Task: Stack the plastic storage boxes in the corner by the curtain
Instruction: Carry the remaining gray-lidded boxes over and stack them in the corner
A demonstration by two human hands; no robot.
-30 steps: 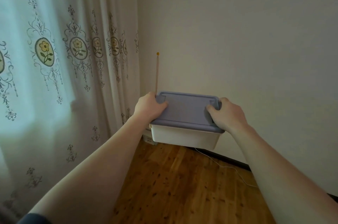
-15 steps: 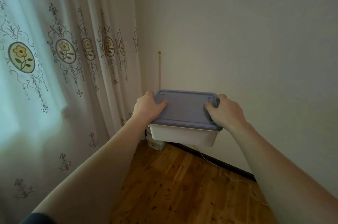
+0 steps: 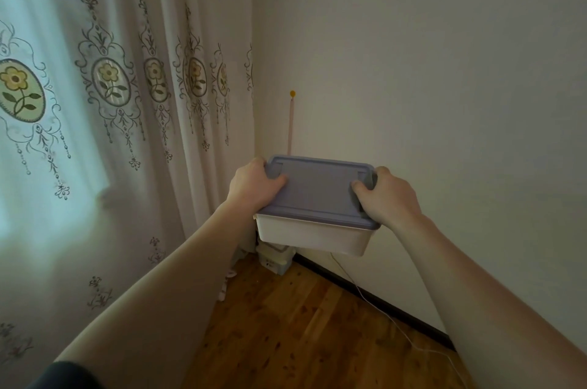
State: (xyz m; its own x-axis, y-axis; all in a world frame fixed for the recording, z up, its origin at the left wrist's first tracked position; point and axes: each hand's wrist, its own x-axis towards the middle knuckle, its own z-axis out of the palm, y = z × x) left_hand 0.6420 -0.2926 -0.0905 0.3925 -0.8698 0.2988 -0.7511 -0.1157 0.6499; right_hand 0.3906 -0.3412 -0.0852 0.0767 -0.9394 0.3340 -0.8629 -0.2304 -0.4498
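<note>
A white plastic storage box (image 3: 313,237) with a blue-grey lid (image 3: 317,190) is held in the air in front of the room's corner. My left hand (image 3: 254,185) grips its left end, thumb on the lid. My right hand (image 3: 386,195) grips its right end the same way. Below the box, on the floor in the corner, part of another white box (image 3: 273,258) shows, mostly hidden by the held one. The flowered curtain (image 3: 127,103) hangs along the left.
A plain wall (image 3: 428,71) runs on the right with a dark skirting board (image 3: 374,303) at its foot. A thin white cable (image 3: 381,315) trails over the wooden floor (image 3: 301,334). A thin stick with a yellow tip (image 3: 290,122) stands in the corner.
The view has shifted toward the corner and the curtain has slid left in frame. More of the floor and the box in the corner shows below the held box. Both hands keep their grip.
</note>
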